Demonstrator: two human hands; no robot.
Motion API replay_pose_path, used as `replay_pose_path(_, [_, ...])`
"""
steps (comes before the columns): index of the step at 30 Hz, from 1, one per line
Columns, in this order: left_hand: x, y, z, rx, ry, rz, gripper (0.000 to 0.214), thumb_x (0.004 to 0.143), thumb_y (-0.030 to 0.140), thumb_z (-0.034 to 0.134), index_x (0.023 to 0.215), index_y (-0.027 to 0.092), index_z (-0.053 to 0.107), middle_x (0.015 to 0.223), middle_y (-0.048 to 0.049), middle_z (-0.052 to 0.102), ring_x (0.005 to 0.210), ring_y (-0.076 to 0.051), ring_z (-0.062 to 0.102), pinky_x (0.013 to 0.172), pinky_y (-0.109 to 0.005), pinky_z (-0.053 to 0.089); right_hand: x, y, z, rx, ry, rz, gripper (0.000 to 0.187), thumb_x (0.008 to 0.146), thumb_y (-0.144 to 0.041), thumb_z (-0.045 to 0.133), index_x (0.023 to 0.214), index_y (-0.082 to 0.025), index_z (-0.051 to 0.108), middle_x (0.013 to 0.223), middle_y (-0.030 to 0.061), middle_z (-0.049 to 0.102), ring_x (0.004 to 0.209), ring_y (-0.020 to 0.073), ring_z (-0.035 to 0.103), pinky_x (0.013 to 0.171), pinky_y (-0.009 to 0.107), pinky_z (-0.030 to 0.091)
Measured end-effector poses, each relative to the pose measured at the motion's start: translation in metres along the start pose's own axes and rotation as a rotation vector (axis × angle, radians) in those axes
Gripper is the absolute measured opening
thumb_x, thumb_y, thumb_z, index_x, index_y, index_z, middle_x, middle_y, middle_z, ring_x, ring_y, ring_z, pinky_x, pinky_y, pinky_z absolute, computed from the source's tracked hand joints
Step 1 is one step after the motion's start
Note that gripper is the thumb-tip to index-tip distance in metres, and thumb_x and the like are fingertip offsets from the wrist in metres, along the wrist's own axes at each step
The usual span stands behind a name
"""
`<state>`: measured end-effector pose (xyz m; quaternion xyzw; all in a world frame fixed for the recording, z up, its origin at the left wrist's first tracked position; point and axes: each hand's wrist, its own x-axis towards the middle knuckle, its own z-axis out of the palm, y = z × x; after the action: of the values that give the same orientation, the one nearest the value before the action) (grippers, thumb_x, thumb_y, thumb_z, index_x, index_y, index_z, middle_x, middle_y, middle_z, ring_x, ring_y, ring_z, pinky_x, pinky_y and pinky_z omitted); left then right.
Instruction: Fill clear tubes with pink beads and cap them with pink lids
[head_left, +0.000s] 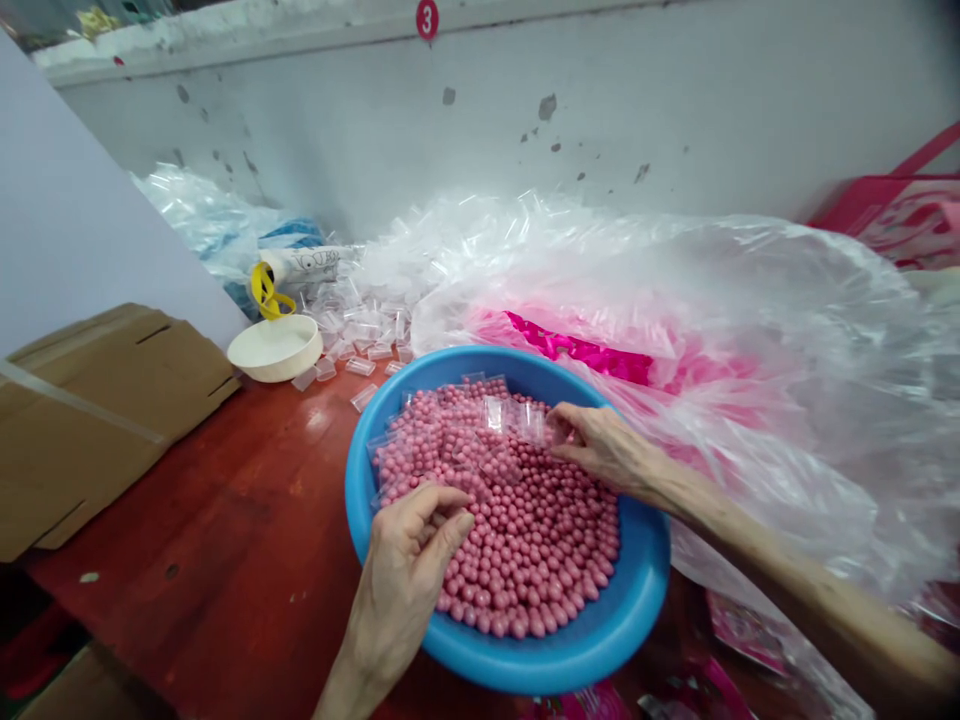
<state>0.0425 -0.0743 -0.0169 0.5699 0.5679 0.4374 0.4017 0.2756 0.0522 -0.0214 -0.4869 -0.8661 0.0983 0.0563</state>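
A person's left hand point(409, 565) and right hand point(600, 450) work over a blue basin point(577, 645) heaped with glossy pink beads point(525, 540) on a red wooden table point(187, 480). Small clear bags point(450, 430) lie scattered across the top of the beads, toward the far side of the basin. The right hand's fingers, held close together, reach a bag at their tips, though whether they grip it is hard to tell. The left hand's fingers curl above the beads with the thumb close to the forefinger, and nothing held there can be made out. A large plastic sack point(757, 300) presses against the basin's far right side. Near the table's far edge sit a white bowl point(274, 350) and a scatter of small clear sleeves point(360, 366), with a flattened cardboard box point(97, 420) to the left, below a concrete wall point(487, 110) marked with a red "3" tag point(427, 18).
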Motion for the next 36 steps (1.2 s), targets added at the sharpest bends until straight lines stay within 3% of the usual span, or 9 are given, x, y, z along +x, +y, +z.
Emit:
replay_pose_path(4, [0.001,0.000,0.000,0.018,0.003,0.005,0.014,0.084,0.026,0.058,0.090,0.018,0.068,0.088,-0.0032,0.069,0.075,-0.016,0.063,0.065,-0.023,0.049,-0.013,-0.019,0.003,-0.017,-0.074,-0.122,0.019,0.085,-0.013,0.043,0.071,-0.018,0.055,0.075,0.0039,0.063,0.066,0.0145,0.056,0.062,0.025,0.040])
replay_pose_path(8, [0.000,0.000,0.000,0.013,-0.005,0.007,0.014,0.084,0.026,0.058,0.089,0.017,0.067,0.082,-0.0021,0.067,0.072,-0.015,0.062,0.064,-0.022,0.049,-0.026,-0.029,0.013,-0.114,-0.044,-0.161,0.024,0.082,-0.005,0.039,0.087,-0.016,0.060,0.097,0.0134,0.063,0.091,0.0251,0.056,0.076,0.036,0.042])
replay_pose_path(12, [0.000,0.001,0.001,0.006,-0.014,0.009,0.014,0.084,0.026,0.057,0.089,0.017,0.066,0.082,-0.0023,0.067,0.073,-0.015,0.062,0.065,-0.023,0.048,-0.037,-0.036,0.026,-0.262,-0.017,-0.208,0.034,0.077,0.003,0.035,0.090,-0.014,0.061,0.101,0.0191,0.061,0.101,0.0325,0.053,0.079,0.046,0.043])
replay_pose_path(19, [0.001,0.004,-0.001,0.014,-0.018,0.009,0.015,0.085,0.027,0.056,0.089,0.017,0.067,0.082,-0.0029,0.067,0.073,-0.016,0.062,0.065,-0.024,0.048,-0.051,-0.053,0.036,-0.035,-0.116,-0.479,0.029,0.082,-0.004,0.037,0.096,-0.015,0.059,0.100,0.0110,0.064,0.093,0.0185,0.058,0.085,0.031,0.046])
replay_pose_path(23, [-0.001,0.002,0.000,0.017,-0.021,0.015,0.014,0.085,0.027,0.056,0.089,0.018,0.066,0.085,-0.0028,0.067,0.078,-0.016,0.062,0.068,-0.024,0.048,-0.045,-0.064,0.028,0.390,-0.228,-0.341,0.026,0.080,-0.005,0.038,0.082,-0.015,0.061,0.085,0.0072,0.064,0.078,0.0167,0.055,0.076,0.029,0.044])
replay_pose_path(25, [-0.001,0.002,0.000,0.020,-0.019,0.010,0.014,0.085,0.028,0.056,0.089,0.018,0.066,0.083,-0.0026,0.067,0.076,-0.016,0.062,0.066,-0.024,0.048,-0.038,-0.066,0.024,0.469,-0.290,-0.253,0.020,0.076,-0.007,0.044,0.068,-0.015,0.060,0.068,0.0011,0.059,0.064,0.0133,0.051,0.063,0.025,0.040])
replay_pose_path(28, [-0.002,0.002,0.000,0.021,-0.016,-0.004,0.015,0.085,0.029,0.056,0.089,0.018,0.066,0.080,-0.0018,0.065,0.072,-0.015,0.060,0.064,-0.024,0.047,-0.031,-0.063,0.019,0.554,-0.312,-0.182,0.012,0.076,-0.015,0.054,0.071,-0.014,0.064,0.059,-0.0033,0.056,0.056,0.0103,0.050,0.053,0.020,0.036])
replay_pose_path(33, [-0.001,0.004,-0.001,0.013,-0.029,-0.003,0.014,0.085,0.028,0.056,0.087,0.018,0.066,0.081,-0.0022,0.066,0.072,-0.015,0.060,0.065,-0.024,0.047,-0.033,-0.058,0.010,1.083,-0.385,0.091,0.022,0.068,-0.029,0.070,0.082,-0.013,0.071,0.071,-0.0006,0.067,0.066,0.0135,0.058,0.064,0.023,0.044])
replay_pose_path(36, [-0.001,0.003,0.000,0.013,-0.021,-0.002,0.014,0.085,0.027,0.056,0.087,0.017,0.066,0.080,-0.0024,0.066,0.072,-0.015,0.060,0.064,-0.023,0.047,-0.035,-0.059,0.006,1.181,-0.402,0.145,0.027,0.065,-0.033,0.074,0.082,-0.013,0.073,0.073,0.0009,0.069,0.068,0.0142,0.060,0.069,0.025,0.046])
